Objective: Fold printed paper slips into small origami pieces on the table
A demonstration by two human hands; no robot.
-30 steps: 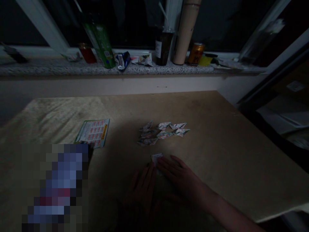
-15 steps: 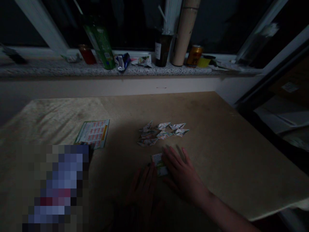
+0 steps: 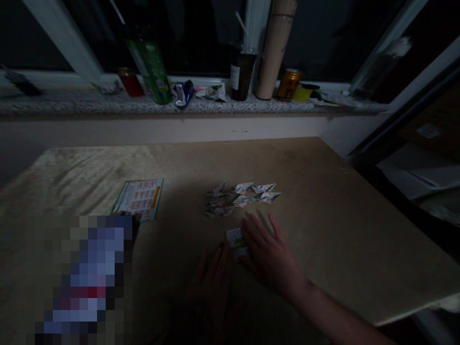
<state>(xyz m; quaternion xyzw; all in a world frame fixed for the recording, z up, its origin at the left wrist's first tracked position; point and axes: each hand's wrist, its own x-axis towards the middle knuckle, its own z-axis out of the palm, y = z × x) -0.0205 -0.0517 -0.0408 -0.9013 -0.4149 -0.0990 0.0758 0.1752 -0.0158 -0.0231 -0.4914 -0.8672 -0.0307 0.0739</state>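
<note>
A small printed piece of paper [image 3: 235, 239] lies flat on the table between my hands. My right hand [image 3: 268, 249] rests over its right side, fingers stretched out, covering part of it. At the paper's lower left edge, my left hand [image 3: 213, 275] lies in deep shadow, fingers extended and touching or nearly touching the paper. Just beyond the hands sit several folded paper boats [image 3: 244, 200], made of similar printed paper and grouped in short rows.
A printed sheet [image 3: 142, 196] lies left on the table [image 3: 323, 201], above a pixelated area [image 3: 89, 268]. Along the windowsill [image 3: 208, 106] stand a green bottle [image 3: 153, 72], a red jar [image 3: 130, 82], a dark cup with a straw [image 3: 241, 76], a bamboo tube [image 3: 275, 52] and a gold can [image 3: 289, 85].
My right hand has shifted slightly up and left over the paper. My left hand stays almost in place. The boats have not moved.
</note>
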